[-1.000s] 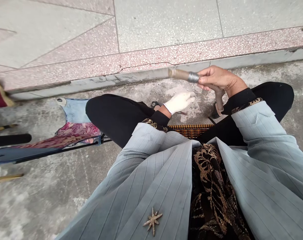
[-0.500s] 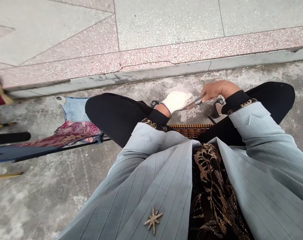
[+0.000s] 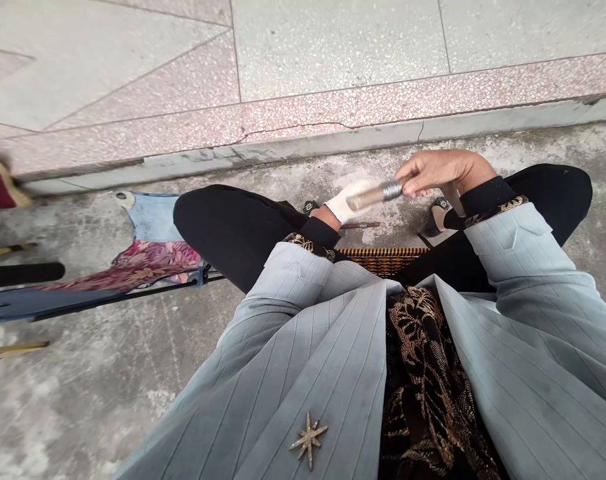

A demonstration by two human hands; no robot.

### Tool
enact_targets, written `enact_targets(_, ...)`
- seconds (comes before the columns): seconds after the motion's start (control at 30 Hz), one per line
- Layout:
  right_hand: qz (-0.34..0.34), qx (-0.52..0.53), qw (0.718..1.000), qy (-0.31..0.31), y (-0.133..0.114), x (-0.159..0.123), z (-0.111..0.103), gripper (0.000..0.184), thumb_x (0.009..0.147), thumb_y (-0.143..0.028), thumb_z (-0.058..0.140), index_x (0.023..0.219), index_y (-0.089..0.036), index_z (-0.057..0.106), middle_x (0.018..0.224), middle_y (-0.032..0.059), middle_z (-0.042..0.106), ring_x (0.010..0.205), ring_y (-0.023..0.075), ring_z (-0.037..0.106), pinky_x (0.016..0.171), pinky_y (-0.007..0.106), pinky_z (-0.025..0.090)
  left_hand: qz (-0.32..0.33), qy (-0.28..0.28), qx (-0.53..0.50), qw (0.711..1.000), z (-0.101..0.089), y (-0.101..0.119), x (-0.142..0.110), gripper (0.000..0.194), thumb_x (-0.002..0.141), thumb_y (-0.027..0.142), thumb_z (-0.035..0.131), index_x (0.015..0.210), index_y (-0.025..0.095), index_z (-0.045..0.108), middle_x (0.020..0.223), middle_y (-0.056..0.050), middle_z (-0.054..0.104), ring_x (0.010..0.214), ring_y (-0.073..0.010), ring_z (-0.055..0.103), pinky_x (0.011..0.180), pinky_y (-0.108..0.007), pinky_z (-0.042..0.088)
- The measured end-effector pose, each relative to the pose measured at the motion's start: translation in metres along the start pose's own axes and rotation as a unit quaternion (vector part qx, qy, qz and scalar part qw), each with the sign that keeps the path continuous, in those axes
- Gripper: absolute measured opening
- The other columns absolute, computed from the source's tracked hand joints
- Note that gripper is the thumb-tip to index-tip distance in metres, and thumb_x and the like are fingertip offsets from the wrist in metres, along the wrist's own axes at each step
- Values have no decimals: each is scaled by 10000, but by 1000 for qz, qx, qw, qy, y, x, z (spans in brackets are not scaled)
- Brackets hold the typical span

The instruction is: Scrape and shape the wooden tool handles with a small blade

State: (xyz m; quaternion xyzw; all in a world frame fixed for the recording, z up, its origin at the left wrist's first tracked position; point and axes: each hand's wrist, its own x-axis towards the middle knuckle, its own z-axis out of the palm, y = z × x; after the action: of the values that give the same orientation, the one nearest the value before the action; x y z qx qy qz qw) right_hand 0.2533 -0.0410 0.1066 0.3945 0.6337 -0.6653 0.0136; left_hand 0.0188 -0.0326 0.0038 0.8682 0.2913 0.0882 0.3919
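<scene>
My right hand (image 3: 440, 172) is closed round a short tool (image 3: 377, 193) with a brown shaft and a wound metal band; it is blurred by motion and points left, over my left hand. My left hand (image 3: 345, 202), in a white glove, rests low on the concrete ground between my knees, its fingers partly hidden behind the tool. A thin dark rod (image 3: 360, 225) lies on the ground just beneath it; whether the glove holds it I cannot tell. I sit with my black-trousered legs bent, in a grey striped jacket.
A woven wicker edge (image 3: 383, 257) shows under my lap. A folding stool with floral fabric (image 3: 133, 267) lies at left, with sticks (image 3: 13, 350) and a black bar (image 3: 23, 273) beside it. A raised terrazzo step (image 3: 303, 120) runs across ahead.
My right hand swung the tool down onto the spot by the gloved hand, then lifted it again. The gloved hand stayed low on the ground.
</scene>
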Motion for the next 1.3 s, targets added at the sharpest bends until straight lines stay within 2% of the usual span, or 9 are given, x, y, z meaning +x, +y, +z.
enact_targets(0.13,-64,82,962,252,5,1,-4,505,856,-677,750,865,-181,654,699,6,600,637,120,517,600,264,439,-56,-26,24,998,-1,13,0,342,1055,318,381,1057,142,675,981,-75,730,882,-190,651,861,-321,509)
enact_targets(0.27,76,-47,922,377,12,15,-8,429,976,-587,649,1009,-164,714,768,62,647,721,178,585,672,325,481,-72,-65,75,992,-9,24,-2,355,1059,297,373,1139,143,683,1073,-80,744,975,-193,666,916,-311,499)
enact_targets(0.4,227,-258,902,262,16,28,-5,236,903,-378,781,935,-143,771,773,81,670,791,229,621,756,376,474,-69,-80,195,975,-12,26,-7,384,1073,332,384,1185,158,707,1138,-113,748,1056,-235,689,919,-332,486)
enact_targets(0.5,243,-292,920,99,19,31,3,187,932,-300,752,904,-118,782,688,58,657,724,178,584,750,355,432,-69,-86,240,964,-14,26,-10,405,1089,359,370,1262,196,698,1161,-102,756,1048,-239,708,884,-328,482)
enact_targets(0.6,230,-247,941,3,18,31,11,174,944,-276,750,976,-111,795,624,6,640,630,109,533,690,301,391,-79,-77,254,961,-17,24,-12,424,1095,377,368,1333,203,673,1185,-100,759,1072,-245,710,898,-330,482)
enact_targets(0.9,43,-57,995,-71,-3,9,10,137,950,-266,693,951,-133,727,666,-51,604,565,68,489,583,223,389,-66,-56,139,987,-23,14,-5,366,1065,277,390,1185,126,701,1116,-109,757,987,-213,697,903,-328,502)
enact_targets(1.03,-31,44,989,136,-7,-1,4,283,908,-428,768,996,-164,717,742,-11,641,649,101,520,640,246,442,-93,-35,82,992,-16,18,-1,383,1076,282,363,1183,102,684,1144,-134,745,992,-206,679,906,-332,514)
enact_targets(1.17,-25,138,911,387,-1,3,-3,300,1028,-448,621,1074,-154,663,763,15,619,646,100,495,650,269,442,-69,-51,104,991,-13,25,-3,375,1074,311,395,1187,122,699,1181,-122,741,1083,-216,668,977,-333,491)
enact_targets(1.3,95,28,898,428,13,18,-9,257,986,-382,675,1013,-128,702,785,52,636,645,131,541,638,296,447,-53,-60,146,986,-14,30,-6,401,1086,338,367,1257,164,686,1208,-105,743,1111,-219,673,977,-334,487)
